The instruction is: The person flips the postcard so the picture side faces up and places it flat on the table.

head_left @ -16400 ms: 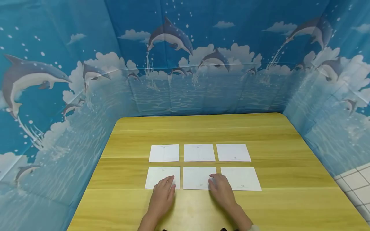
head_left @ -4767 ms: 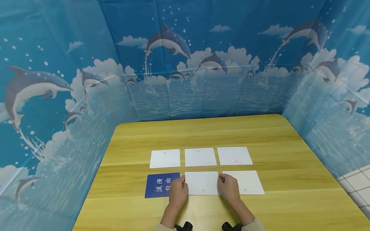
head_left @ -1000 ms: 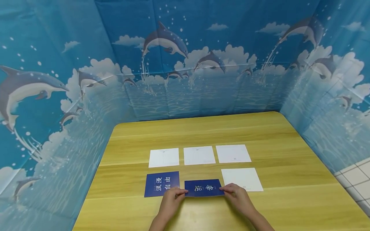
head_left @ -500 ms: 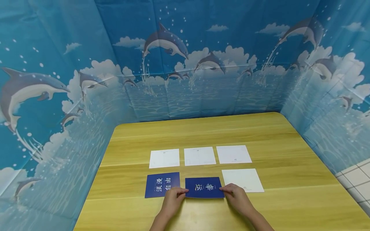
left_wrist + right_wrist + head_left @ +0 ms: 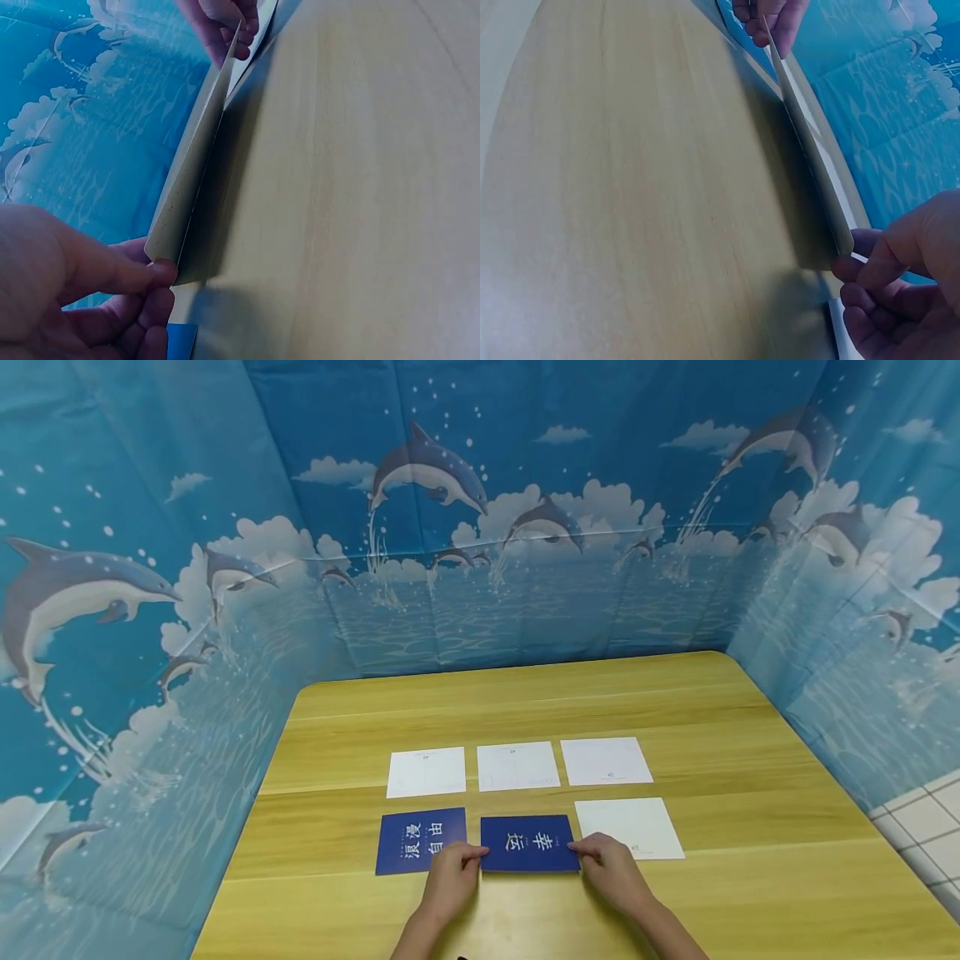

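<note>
In the head view a dark blue card (image 5: 528,843) with white Chinese characters sits in the middle of the near row. My left hand (image 5: 452,881) pinches its left edge, and my right hand (image 5: 613,872) pinches its right edge. Both wrist views show the card's pale underside (image 5: 191,165) tilted above the table, a shadow beneath its near edge. To the left lies another blue card (image 5: 408,841) with white characters, its right part behind my left hand. A white card (image 5: 633,828) lies to the right, partly behind my right hand.
Three white cards form the far row: left (image 5: 426,772), middle (image 5: 517,766) and right (image 5: 606,760). They lie on a yellow wood-grain table (image 5: 360,710). A blue dolphin-print curtain (image 5: 480,602) stands around the table's back and sides.
Earlier the near-row left and middle cards showed white faces; now both show blue. Over the last second the held card has tipped lower and flatter, its far edge moving away from me.
</note>
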`<state>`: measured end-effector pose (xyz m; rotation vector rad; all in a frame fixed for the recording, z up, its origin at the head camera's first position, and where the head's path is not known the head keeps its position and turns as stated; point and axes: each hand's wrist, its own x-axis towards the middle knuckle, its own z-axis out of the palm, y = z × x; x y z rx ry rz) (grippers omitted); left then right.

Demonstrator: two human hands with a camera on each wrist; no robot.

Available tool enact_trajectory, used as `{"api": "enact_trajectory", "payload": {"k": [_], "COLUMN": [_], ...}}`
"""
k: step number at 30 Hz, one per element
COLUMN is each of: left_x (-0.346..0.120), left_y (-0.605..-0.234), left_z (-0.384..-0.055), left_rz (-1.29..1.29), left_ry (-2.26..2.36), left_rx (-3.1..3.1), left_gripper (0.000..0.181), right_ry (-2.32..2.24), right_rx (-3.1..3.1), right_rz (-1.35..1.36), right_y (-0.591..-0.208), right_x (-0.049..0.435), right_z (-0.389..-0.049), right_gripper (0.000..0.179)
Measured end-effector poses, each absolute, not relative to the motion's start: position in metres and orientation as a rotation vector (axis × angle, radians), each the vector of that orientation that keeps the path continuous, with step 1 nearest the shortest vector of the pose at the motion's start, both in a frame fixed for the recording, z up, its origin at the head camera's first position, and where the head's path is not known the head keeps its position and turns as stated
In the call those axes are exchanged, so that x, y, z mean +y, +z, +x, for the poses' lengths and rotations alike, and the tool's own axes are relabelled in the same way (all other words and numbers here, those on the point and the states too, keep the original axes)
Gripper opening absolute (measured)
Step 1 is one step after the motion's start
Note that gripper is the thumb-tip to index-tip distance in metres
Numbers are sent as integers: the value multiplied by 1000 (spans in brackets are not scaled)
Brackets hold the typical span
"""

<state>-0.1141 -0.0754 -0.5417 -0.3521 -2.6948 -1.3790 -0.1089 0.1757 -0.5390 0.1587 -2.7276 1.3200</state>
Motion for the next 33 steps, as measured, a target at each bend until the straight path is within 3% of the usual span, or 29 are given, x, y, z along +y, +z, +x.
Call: {"api": "enact_trajectory", "payload": {"k": [26,33], "left_x": [-65,-64], "left_y": [-539,-536], "left_z": [-120,-119], "left_rz": [-354,-330], "left_ry": [-1050,-1045], "left_rx": [-2804,-2835], "left_gripper": [25,26], "right_ry": [1048,884], "right_rx": [-2768,-2779], "right_rz": [133,147], "right_y": [-538,-540], "right_x": [154,148], "right_z": [-122,-122], "right_gripper": [11,17]}}
